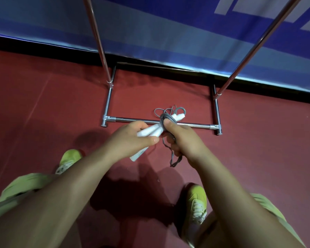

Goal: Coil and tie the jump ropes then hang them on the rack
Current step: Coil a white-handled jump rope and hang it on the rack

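Both forearms reach out and down from me. My left hand (132, 136) grips the white handles (150, 131) so they lie together as 1 bundle. My right hand (177, 138) curls round the grey cord (164, 120), thumb pressing the wraps against the handles, apparently to keep the coil tight for tying (a loose tail hangs below). More loops poke out beyond. Further off stands the rack (161, 122), its base on the red floor (258, 149).
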`<act>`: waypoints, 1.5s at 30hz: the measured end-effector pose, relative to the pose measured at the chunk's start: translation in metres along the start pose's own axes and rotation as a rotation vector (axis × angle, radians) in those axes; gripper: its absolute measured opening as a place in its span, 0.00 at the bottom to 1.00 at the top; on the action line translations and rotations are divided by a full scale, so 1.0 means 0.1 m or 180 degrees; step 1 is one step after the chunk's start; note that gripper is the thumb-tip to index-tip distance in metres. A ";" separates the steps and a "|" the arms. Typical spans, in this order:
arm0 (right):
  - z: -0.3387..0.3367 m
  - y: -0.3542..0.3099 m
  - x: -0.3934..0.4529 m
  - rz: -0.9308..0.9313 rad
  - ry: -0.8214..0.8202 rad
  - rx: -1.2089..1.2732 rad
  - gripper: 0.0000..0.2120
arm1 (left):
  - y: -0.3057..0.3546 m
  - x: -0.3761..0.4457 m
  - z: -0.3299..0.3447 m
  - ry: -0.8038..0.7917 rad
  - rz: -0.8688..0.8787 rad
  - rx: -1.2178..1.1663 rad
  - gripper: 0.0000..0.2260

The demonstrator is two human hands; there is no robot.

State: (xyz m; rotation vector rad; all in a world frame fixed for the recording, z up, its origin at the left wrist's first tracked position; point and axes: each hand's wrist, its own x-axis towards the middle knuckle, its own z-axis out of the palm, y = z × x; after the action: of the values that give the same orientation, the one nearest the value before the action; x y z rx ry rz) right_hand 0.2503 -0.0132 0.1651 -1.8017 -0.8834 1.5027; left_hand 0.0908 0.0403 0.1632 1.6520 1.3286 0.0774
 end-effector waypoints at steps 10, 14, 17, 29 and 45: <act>0.04 -0.10 -0.10 -0.0471 -0.0179 0.0857 0.18 | 0.07 -0.12 -0.09 -0.2280 -0.1094 -0.2763 0.35; 0.02 -0.11 -0.12 -0.0615 -0.0377 0.0657 0.17 | 0.10 -0.13 -0.07 -0.2290 -0.0984 -0.2960 0.33; 0.01 -0.06 -0.09 -0.0640 -0.0293 0.0221 0.16 | 0.08 -0.13 -0.01 -0.1796 -0.0840 -0.2581 0.31; 0.03 0.09 0.07 0.0060 0.0294 -0.0731 0.26 | 0.02 -0.09 0.04 -0.0112 -0.0428 -0.0372 0.28; 0.06 0.04 0.01 -0.0126 -0.0173 0.0476 0.17 | -0.05 -0.02 0.00 -0.0199 -0.0188 -0.0219 0.15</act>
State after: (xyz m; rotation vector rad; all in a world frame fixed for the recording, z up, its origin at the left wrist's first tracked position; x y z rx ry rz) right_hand 0.2454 -0.0139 0.1603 -1.6340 -0.8056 1.5563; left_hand 0.0864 0.0387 0.1602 1.5445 1.3124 0.0356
